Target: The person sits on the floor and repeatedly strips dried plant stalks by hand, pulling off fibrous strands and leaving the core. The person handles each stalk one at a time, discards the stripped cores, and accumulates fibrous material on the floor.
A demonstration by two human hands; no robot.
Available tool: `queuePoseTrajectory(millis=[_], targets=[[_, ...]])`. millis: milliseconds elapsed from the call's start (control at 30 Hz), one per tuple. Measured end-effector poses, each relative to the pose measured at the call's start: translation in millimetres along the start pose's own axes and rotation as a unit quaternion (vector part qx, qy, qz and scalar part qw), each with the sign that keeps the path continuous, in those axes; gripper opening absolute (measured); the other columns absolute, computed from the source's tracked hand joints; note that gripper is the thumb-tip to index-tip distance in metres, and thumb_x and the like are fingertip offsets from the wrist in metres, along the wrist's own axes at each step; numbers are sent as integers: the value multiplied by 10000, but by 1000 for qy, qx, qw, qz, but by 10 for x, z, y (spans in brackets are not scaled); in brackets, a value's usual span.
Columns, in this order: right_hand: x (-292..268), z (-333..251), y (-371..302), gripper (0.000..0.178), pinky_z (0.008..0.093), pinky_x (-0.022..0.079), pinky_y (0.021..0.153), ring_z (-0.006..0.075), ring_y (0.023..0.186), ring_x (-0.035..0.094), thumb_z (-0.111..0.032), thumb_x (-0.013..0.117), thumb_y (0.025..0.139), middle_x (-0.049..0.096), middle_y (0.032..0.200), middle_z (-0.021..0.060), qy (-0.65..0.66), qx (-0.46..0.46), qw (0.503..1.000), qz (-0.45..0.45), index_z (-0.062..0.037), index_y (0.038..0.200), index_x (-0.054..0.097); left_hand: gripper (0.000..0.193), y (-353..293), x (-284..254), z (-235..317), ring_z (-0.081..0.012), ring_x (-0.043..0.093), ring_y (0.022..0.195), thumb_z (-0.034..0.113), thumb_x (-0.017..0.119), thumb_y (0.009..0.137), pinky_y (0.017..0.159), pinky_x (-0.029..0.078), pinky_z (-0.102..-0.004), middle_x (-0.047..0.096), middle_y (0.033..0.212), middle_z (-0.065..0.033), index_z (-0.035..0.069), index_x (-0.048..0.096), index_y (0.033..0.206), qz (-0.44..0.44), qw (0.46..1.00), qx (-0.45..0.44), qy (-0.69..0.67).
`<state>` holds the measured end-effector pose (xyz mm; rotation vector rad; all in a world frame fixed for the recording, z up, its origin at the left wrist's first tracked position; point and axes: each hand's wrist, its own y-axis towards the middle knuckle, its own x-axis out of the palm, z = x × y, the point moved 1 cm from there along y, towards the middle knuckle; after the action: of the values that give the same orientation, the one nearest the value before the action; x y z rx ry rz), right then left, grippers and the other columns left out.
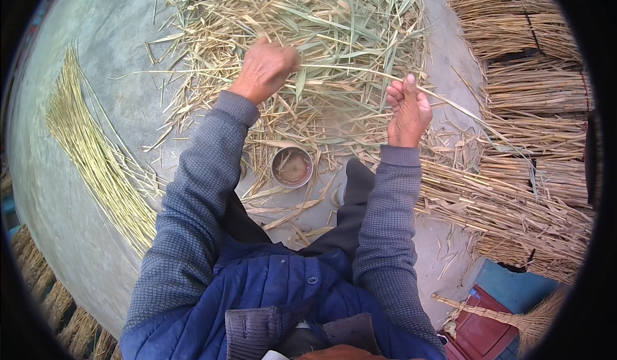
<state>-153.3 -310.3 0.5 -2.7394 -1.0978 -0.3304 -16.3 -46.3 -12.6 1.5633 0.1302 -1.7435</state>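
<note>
A long, thin reed stalk (pixel 350 68) stretches between my two hands, with a green leaf (pixel 302 82) hanging from it beside the left one. My left hand (pixel 268 70) is closed on the stalk, knuckles up. Between thumb and fingers of my right hand (pixel 409 111) the same stalk is gripped, and its leafy end trails off to the lower right. Beneath both hands spreads a large heap of stripped leaves and husks (pixel 334 23). A small round metal bowl (pixel 292 167) stands on the floor near my feet, with some bits of straw in it.
Peeled yellow-green stalks (pixel 103 154) lie in a long pile on the concrete floor at left. Tied reed bundles (pixel 533 90) are stacked along the right, with loose unpeeled reeds (pixel 495 196) before them. A straw broom (pixel 527 321) rests on a dark red object (pixel 479 331) at lower right.
</note>
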Motion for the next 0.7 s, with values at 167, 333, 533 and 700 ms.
queuePoseTrajectory(millis=[167,333,533,700], targets=[[-182,-47,74,292,242,603,648,152,722,710,-242,744,934,719,880,110,10,54,998,-26,19,1016,641,169,-100,-36,-188,-225,609,822,252,746,828,766,415,-390,638,754,-27,138,625,799,-96,992,-45,71],[44,28,-85,337,250,611,675,203,794,737,-209,731,943,725,957,176,28,87,988,-121,75,1098,639,213,67,53,232,-256,640,861,277,748,866,804,451,-382,696,841,-51,85,730,955,34,983,13,-178],[30,-83,-130,344,263,614,674,207,807,738,-247,701,966,721,981,178,7,110,988,-110,70,1084,637,131,176,82,272,-238,648,742,189,792,807,713,458,-372,693,762,-54,89,710,830,28,985,-24,-169],[-38,-71,-58,394,258,601,650,192,743,730,-313,707,960,724,903,166,-71,95,987,-109,71,1027,650,140,141,92,227,-207,646,738,203,801,792,721,444,-364,685,744,-23,109,699,807,16,991,-10,-134]])
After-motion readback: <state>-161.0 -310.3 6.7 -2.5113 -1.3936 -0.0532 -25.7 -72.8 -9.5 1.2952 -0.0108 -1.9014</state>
